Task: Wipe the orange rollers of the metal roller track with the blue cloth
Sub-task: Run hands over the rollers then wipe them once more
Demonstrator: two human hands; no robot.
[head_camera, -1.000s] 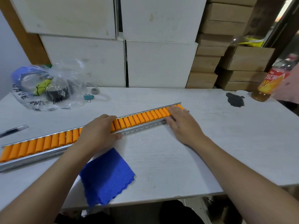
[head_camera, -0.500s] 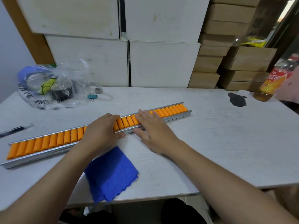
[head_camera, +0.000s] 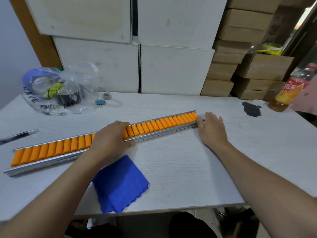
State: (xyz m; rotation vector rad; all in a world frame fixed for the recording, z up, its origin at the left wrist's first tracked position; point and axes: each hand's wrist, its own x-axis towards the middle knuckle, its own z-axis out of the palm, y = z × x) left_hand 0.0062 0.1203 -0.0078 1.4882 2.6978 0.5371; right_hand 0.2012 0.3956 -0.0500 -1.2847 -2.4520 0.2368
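Observation:
A long metal roller track (head_camera: pixel 164 133) with several orange rollers (head_camera: pixel 159 125) lies slantwise across the white table (head_camera: pixel 188 162). My left hand (head_camera: pixel 109 140) rests palm-down over the track's middle, fingers curled over the rollers and thumb on the near rail. My right hand (head_camera: pixel 211 128) lies flat at the track's right end, fingers apart, touching the end of the rail. The folded blue cloth (head_camera: pixel 120 184) lies near the table's front edge, below my left hand, untouched by either hand.
A clear plastic bag (head_camera: pixel 58 90) with tape rolls sits at the back left, a binder clip (head_camera: pixel 100 102) beside it. A pen (head_camera: pixel 18 134) lies at the left edge. A black stain (head_camera: pixel 251 109) and a drink bottle (head_camera: pixel 288 93) are at the back right. Boxes line the wall.
My right hand slid left along the rollers to the middle, then back to the track's right end. My left hand stayed on the middle of the track.

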